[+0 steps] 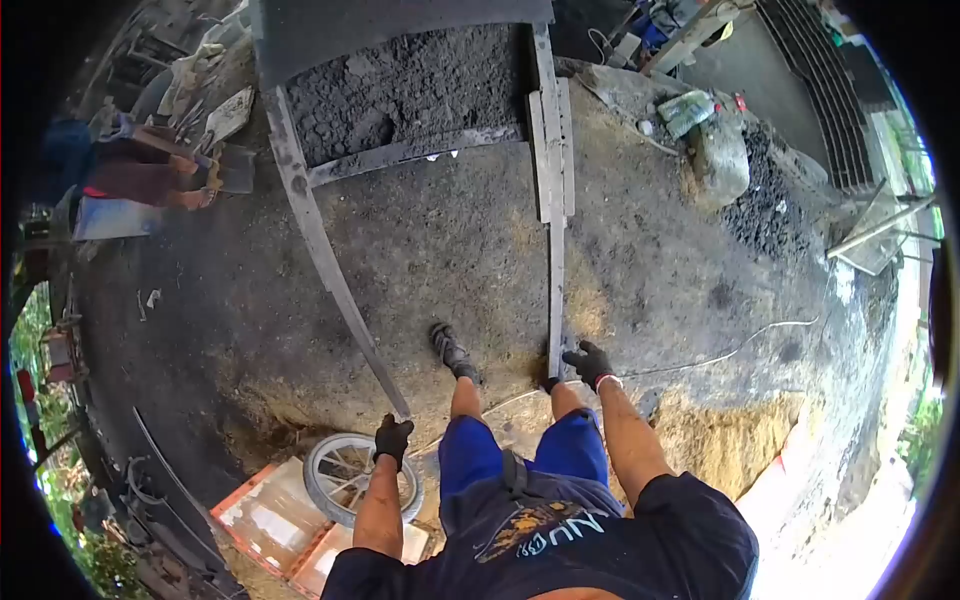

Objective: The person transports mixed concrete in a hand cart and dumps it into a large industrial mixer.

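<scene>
My left hand (394, 438), in a dark glove, is at the near end of the long left bar (335, 270) of a frame. Its fingers are too dark to tell whether they close round the bar. My right hand (590, 362), also gloved, is open beside the near end of the right bar (556, 290), with its fingers apart and pointing at the bar. Between the bars at the far end, dark crumbly material (410, 90) lies behind a crosspiece (420, 150).
A spoked wheel (312, 470) lies by an orange-edged panel (262, 515) at lower left. At far left another person (135, 180) holds a dark flat tool (237, 168). A pale block (722, 160) and a dark heap (770, 200) stand at right. A thin cable (725, 355) crosses the ground.
</scene>
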Available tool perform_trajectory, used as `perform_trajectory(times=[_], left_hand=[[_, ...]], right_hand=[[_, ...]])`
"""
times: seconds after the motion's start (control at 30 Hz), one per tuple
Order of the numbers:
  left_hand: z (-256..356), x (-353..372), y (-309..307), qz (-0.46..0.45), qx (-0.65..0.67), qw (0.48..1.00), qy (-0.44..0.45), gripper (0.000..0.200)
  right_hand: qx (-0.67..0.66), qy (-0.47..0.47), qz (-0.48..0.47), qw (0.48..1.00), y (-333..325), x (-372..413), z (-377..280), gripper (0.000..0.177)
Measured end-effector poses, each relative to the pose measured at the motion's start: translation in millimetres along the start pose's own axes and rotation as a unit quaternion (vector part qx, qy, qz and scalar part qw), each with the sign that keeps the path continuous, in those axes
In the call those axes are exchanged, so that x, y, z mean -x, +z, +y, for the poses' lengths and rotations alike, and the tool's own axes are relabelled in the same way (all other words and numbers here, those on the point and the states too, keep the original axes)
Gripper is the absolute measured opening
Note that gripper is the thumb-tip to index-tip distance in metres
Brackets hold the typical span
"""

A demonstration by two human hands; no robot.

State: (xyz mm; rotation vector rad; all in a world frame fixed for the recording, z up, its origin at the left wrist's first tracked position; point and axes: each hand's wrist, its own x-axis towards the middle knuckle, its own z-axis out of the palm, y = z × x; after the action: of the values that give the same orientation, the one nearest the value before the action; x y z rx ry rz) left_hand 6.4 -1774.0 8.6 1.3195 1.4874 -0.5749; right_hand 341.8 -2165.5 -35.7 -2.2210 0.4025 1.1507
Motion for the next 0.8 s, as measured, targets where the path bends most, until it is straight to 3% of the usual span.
perform_trajectory(times=[0.1,0.13,0.23,0.3,0.33,0.37,0.4,0.43,0.47,0.5,0.57,0.6,0.73,0.8], left_hand=[[-130.1,-142.4,-8.5,0.056,-0.034,0.996,0.055,0.081],[-35.0,-64.7,-17.8,0.067,-0.173,0.982,0.033,0.096],[-37.2,-92.6,-5.1,0.116,-0.180,0.977,0.017,0.103],[-39.4,-121.8,7.7,0.096,-0.219,0.971,-0.028,0.108],[-58.3,-146.1,18.5,0.148,-0.147,0.977,0.043,0.098],[-71.2,-157.8,28.0,0.198,-0.071,0.971,0.110,0.088],[-82.5,-171.4,32.1,0.197,-0.078,0.972,0.101,0.088],[-77.5,-181.6,34.4,0.154,-0.008,0.984,0.090,0.072],[-77.8,-192.4,37.0,0.113,0.065,0.988,0.080,0.058],[-82.3,-196.9,39.7,0.114,0.059,0.989,0.073,0.058],[-83.0,-202.8,44.5,0.076,0.226,0.959,0.155,0.036],[-82.9,-200.6,47.2,0.084,0.275,0.949,0.129,0.027],[-101.2,-202.0,38.4,0.040,0.233,0.964,0.119,0.016],[-96.0,-198.8,36.4,0.081,0.231,0.969,0.032,0.010]], right_hand=[[0.065,0.006,-0.010,0.998,30.0,21.3,4.2,0.098],[0.077,0.020,-0.014,0.997,39.0,18.8,10.4,0.103],[0.117,0.033,0.028,0.992,63.4,-3.4,31.0,0.119],[0.099,0.029,0.060,0.993,78.4,-29.5,56.1,0.123],[0.102,0.008,0.069,0.992,86.0,-44.8,72.8,0.127],[0.120,-0.002,0.089,0.989,91.8,-53.0,72.5,0.116],[0.087,-0.020,0.066,0.994,94.7,-61.7,71.4,0.108],[0.051,-0.037,0.043,0.997,98.3,-67.6,66.3,0.100],[0.178,-0.007,0.045,0.983,116.1,-90.8,79.1,0.088],[0.082,0.007,0.084,0.993,124.7,-101.7,96.7,0.056],[-0.102,0.024,0.068,0.992,130.2,-116.1,109.7,0.039],[-0.148,0.020,0.068,0.986,131.7,-118.2,114.9,0.030],[-0.219,0.035,-0.016,0.975,127.3,-125.1,130.2,0.028],[-0.188,0.049,-0.017,0.981,127.3,-128.1,133.9,0.035]])
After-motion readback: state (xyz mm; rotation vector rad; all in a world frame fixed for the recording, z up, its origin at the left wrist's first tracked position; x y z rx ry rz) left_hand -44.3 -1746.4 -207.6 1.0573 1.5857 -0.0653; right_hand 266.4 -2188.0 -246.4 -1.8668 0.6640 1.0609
